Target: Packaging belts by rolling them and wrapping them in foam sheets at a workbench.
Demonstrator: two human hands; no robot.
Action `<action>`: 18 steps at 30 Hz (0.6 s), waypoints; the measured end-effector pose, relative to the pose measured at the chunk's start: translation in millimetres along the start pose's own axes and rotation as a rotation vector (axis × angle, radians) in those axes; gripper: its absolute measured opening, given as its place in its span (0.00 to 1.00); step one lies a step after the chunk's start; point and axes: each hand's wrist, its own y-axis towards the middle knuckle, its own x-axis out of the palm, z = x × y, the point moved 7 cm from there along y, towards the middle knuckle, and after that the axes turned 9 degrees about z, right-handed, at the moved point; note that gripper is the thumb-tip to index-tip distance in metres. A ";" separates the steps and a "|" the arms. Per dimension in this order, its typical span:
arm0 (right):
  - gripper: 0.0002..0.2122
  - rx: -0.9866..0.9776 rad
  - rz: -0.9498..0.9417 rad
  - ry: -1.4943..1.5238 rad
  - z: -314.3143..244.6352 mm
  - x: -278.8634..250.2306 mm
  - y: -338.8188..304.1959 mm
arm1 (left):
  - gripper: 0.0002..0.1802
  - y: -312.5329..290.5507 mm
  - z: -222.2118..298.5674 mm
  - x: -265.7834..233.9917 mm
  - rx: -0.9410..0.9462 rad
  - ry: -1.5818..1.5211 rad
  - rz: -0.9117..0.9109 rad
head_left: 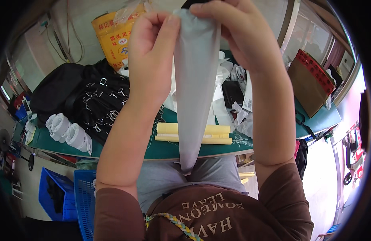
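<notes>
A long, pale grey bag-like sheet (196, 80) hangs in front of me, wide at the top and tapering down toward my lap. My left hand (151, 48) pinches its upper left corner between thumb and fingers. At the upper right edge, my right hand (237, 28) grips it with the thumb across the top; the right fingers are partly hidden or cut off by the frame. A bit of something black (188, 4) shows behind the top edge between my hands; I cannot tell what it is. Yellow rolls (217, 140) lie on the table behind the sheet.
The green table (153, 152) carries a heap of black straps with metal clips (109, 100) and white rolls (69, 132) at left. A yellow sack (113, 40) stands at the back; a brown carton (312, 84) is at right. Blue crates (59, 193) sit on the floor at left.
</notes>
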 end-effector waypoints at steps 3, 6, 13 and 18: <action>0.08 0.006 0.018 0.177 2.5 -3.5 -6.8 | 0.18 -20.6 -18.8 7.3 -0.324 -0.116 -0.140; 0.10 -0.047 0.003 0.032 15.6 -12.3 -15.9 | 0.23 -61.2 -37.7 25.6 -0.724 -0.253 -0.330; 0.09 -0.083 0.000 -0.192 30.7 -23.2 -23.7 | 0.25 -94.7 -56.3 16.8 -0.810 -0.287 -0.395; 0.09 -0.162 -0.080 -0.104 26.6 -15.0 -30.7 | 0.25 -97.4 -60.3 12.6 -0.817 -0.324 -0.409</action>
